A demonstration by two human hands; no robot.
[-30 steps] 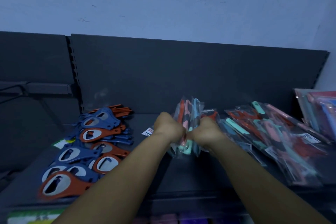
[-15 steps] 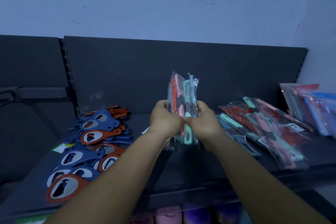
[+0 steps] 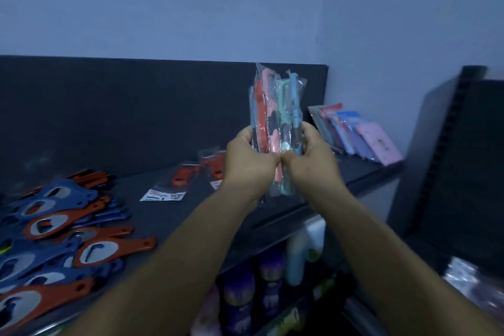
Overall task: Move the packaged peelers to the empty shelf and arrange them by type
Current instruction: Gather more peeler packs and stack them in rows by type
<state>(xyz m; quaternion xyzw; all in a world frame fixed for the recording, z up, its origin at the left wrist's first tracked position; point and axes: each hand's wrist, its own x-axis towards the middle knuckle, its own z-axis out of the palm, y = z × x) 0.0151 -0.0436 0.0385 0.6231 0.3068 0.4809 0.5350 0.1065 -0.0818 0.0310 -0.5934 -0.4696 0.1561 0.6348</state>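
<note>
A stack of packaged peelers (image 3: 275, 114), red, pink, mint and blue in clear plastic sleeves, stands upright on edge in the air above the dark shelf (image 3: 169, 215). My left hand (image 3: 249, 159) grips its left side and my right hand (image 3: 313, 159) grips its right side, thumbs meeting in front. Two red packaged peelers (image 3: 188, 177) lie flat on the shelf behind my left hand, partly hidden by it.
Blue and orange bottle openers (image 3: 54, 232) cover the shelf's left part. Pastel flat packages (image 3: 357, 133) lean at the shelf's right end. Bottles (image 3: 270, 275) stand on the level below. A dark shelving unit (image 3: 458, 161) rises at the right.
Both hands have lifted the stack higher off the shelf, and the view has swung to the right. The spread of peeler packs seen earlier at the right is gone from sight.
</note>
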